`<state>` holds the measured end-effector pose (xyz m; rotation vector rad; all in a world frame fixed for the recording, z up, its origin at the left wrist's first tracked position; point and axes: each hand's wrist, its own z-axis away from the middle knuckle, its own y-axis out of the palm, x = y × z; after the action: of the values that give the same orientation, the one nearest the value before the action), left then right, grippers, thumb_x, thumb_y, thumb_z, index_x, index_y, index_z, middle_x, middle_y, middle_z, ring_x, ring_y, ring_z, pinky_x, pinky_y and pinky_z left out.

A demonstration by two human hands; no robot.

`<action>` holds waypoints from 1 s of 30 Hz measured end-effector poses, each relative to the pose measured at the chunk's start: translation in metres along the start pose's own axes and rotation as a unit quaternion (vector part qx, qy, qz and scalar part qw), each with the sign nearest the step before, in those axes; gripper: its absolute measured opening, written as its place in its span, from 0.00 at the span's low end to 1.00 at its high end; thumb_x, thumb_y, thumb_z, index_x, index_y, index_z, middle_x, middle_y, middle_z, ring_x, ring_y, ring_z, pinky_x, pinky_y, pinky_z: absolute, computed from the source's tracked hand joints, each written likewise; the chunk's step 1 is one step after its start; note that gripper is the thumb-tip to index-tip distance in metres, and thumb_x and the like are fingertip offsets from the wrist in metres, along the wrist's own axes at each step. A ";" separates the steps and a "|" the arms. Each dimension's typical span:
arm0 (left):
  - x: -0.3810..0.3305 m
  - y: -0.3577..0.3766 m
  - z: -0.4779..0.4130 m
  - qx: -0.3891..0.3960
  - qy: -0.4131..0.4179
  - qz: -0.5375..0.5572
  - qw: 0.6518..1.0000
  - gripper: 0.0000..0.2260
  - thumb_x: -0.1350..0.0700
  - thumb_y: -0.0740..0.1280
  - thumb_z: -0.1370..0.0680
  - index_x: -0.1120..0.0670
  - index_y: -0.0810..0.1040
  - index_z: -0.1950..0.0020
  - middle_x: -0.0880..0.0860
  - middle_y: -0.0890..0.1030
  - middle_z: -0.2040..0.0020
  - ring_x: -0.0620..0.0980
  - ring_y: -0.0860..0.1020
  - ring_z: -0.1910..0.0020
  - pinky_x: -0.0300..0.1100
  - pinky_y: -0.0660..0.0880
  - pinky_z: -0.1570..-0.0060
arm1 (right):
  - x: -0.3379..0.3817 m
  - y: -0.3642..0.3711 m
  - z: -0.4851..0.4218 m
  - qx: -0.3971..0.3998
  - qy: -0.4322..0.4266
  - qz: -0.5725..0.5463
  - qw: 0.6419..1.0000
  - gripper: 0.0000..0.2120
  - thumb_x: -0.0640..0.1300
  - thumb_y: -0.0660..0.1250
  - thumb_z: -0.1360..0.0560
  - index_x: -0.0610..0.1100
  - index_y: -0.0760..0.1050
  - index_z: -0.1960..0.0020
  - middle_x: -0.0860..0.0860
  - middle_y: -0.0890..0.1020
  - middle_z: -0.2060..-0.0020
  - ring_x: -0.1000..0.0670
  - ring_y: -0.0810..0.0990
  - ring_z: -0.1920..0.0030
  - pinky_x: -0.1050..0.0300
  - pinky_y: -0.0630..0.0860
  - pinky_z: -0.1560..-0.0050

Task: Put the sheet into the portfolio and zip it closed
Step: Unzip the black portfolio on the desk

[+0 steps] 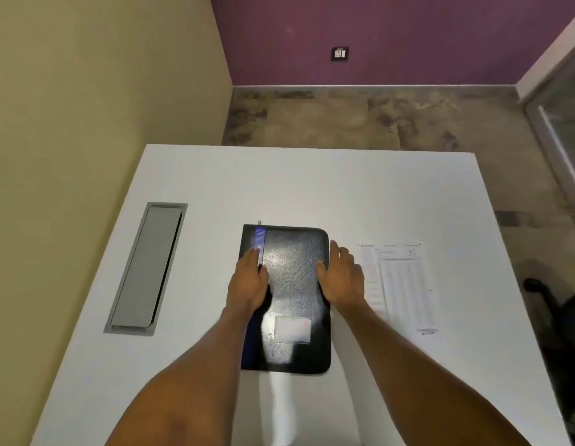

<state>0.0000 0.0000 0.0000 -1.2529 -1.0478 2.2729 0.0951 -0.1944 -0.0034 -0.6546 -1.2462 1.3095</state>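
Note:
A black zip portfolio [292,284] with a blue strip along its left side lies closed and flat in the middle of the white table [312,185]. A clear card window shows on its lower cover. My left hand [249,281] rests flat on the portfolio's left edge, fingers on the blue strip. At the right edge lies my right hand [342,278], palm down with its fingers along the zip side. A printed white sheet [400,284] lies flat on the table just right of the portfolio, partly under my right wrist.
A grey cable flap [147,268] is set into the table at the left. The beige wall runs along the table's left side. A dark office chair [559,310] stands past the right edge, and the table's far edge gives onto open floor.

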 end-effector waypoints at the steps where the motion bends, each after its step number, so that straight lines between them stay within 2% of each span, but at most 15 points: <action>1: 0.002 0.000 -0.009 -0.004 -0.001 0.001 1.000 0.17 0.58 0.59 0.16 0.63 0.71 0.29 0.64 0.74 0.29 0.64 0.72 0.29 0.61 0.71 0.31 | 0.002 0.000 -0.005 0.001 0.002 0.010 1.000 0.30 0.54 0.57 0.17 0.43 0.58 0.20 0.43 0.75 0.34 0.41 0.77 0.38 0.44 0.76 0.42; 3: 0.004 -0.002 -0.026 -0.005 -0.013 -0.007 1.000 0.15 0.59 0.62 0.17 0.65 0.72 0.33 0.65 0.75 0.33 0.66 0.73 0.33 0.62 0.73 0.35 | 0.005 0.006 -0.018 -0.001 0.001 0.026 1.000 0.30 0.53 0.57 0.17 0.41 0.60 0.20 0.42 0.76 0.38 0.41 0.78 0.42 0.46 0.77 0.46; 5: 0.006 -0.005 -0.046 -0.001 -0.016 -0.023 1.000 0.13 0.59 0.64 0.18 0.63 0.74 0.35 0.62 0.77 0.35 0.65 0.74 0.34 0.59 0.74 0.37 | 0.006 0.012 -0.032 0.003 0.005 0.023 1.000 0.30 0.52 0.58 0.18 0.40 0.61 0.21 0.42 0.77 0.39 0.40 0.78 0.43 0.45 0.78 0.47; 7: 0.008 -0.009 -0.065 0.004 -0.008 -0.040 0.999 0.16 0.58 0.65 0.18 0.61 0.74 0.31 0.60 0.76 0.32 0.62 0.72 0.31 0.57 0.74 0.34 | 0.008 0.013 -0.049 0.028 0.024 -0.003 0.999 0.30 0.53 0.60 0.19 0.42 0.60 0.21 0.42 0.76 0.36 0.40 0.77 0.39 0.44 0.78 0.43; 9: 0.012 -0.012 -0.086 0.016 -0.009 -0.059 0.998 0.21 0.56 0.66 0.17 0.60 0.70 0.25 0.58 0.71 0.24 0.61 0.68 0.25 0.55 0.71 0.29 | 0.009 0.015 -0.067 0.055 0.037 -0.020 0.998 0.32 0.54 0.61 0.19 0.42 0.57 0.20 0.43 0.74 0.32 0.40 0.75 0.34 0.43 0.77 0.39; 11: 0.015 -0.015 -0.105 0.027 -0.019 -0.074 0.997 0.25 0.55 0.67 0.17 0.59 0.67 0.21 0.56 0.65 0.19 0.61 0.64 0.22 0.56 0.69 0.28 | 0.009 0.017 -0.082 0.076 0.046 -0.029 0.996 0.35 0.54 0.62 0.19 0.42 0.54 0.19 0.42 0.71 0.28 0.40 0.73 0.31 0.43 0.75 0.36; 14: 0.019 -0.018 -0.130 0.047 -0.041 -0.101 0.993 0.29 0.52 0.67 0.17 0.57 0.63 0.18 0.55 0.60 0.17 0.60 0.60 0.20 0.57 0.69 0.27 | 0.009 0.020 -0.098 0.101 0.066 -0.061 0.991 0.38 0.52 0.65 0.20 0.41 0.51 0.18 0.42 0.67 0.26 0.40 0.70 0.28 0.43 0.74 0.34; 16: 0.022 -0.021 -0.145 0.066 -0.057 -0.105 0.991 0.31 0.50 0.68 0.18 0.55 0.62 0.18 0.56 0.60 0.17 0.60 0.60 0.20 0.56 0.68 0.26 | 0.010 0.022 -0.107 0.114 0.074 -0.077 0.988 0.38 0.50 0.66 0.21 0.41 0.51 0.18 0.41 0.66 0.27 0.40 0.70 0.28 0.43 0.74 0.35; 20: 0.026 -0.023 -0.167 0.107 -0.083 -0.087 0.987 0.31 0.49 0.71 0.19 0.51 0.65 0.19 0.62 0.67 0.25 0.63 0.67 0.25 0.55 0.70 0.27 | 0.012 0.029 -0.118 0.119 0.062 -0.078 0.988 0.32 0.49 0.69 0.22 0.38 0.61 0.24 0.40 0.68 0.31 0.39 0.71 0.31 0.43 0.75 0.37; 24: 0.032 -0.025 -0.176 0.115 -0.088 -0.056 0.988 0.28 0.51 0.74 0.21 0.53 0.72 0.22 0.63 0.72 0.31 0.63 0.77 0.33 0.56 0.75 0.32 | 0.015 0.032 -0.124 0.120 0.062 -0.065 0.989 0.26 0.48 0.69 0.23 0.38 0.67 0.30 0.41 0.69 0.36 0.40 0.72 0.35 0.45 0.77 0.42; 27: 0.036 -0.024 -0.178 0.104 -0.088 -0.045 0.990 0.24 0.53 0.75 0.21 0.54 0.75 0.26 0.62 0.73 0.34 0.63 0.78 0.37 0.56 0.76 0.34 | 0.017 0.032 -0.125 0.127 0.059 -0.064 0.988 0.27 0.49 0.69 0.23 0.39 0.67 0.29 0.41 0.69 0.35 0.40 0.72 0.34 0.44 0.77 0.40; 30: 0.037 -0.023 -0.177 0.090 -0.085 -0.053 0.991 0.21 0.53 0.73 0.21 0.54 0.77 0.28 0.61 0.72 0.35 0.62 0.78 0.38 0.56 0.77 0.36 | 0.027 0.032 -0.132 0.079 0.040 0.015 0.996 0.20 0.48 0.65 0.21 0.40 0.71 0.33 0.43 0.73 0.37 0.41 0.74 0.37 0.44 0.77 0.41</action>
<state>0.1254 0.1157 -0.0646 -0.9247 -0.9178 2.3640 0.2000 -0.1256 -0.0614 -0.6076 -1.0592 1.3777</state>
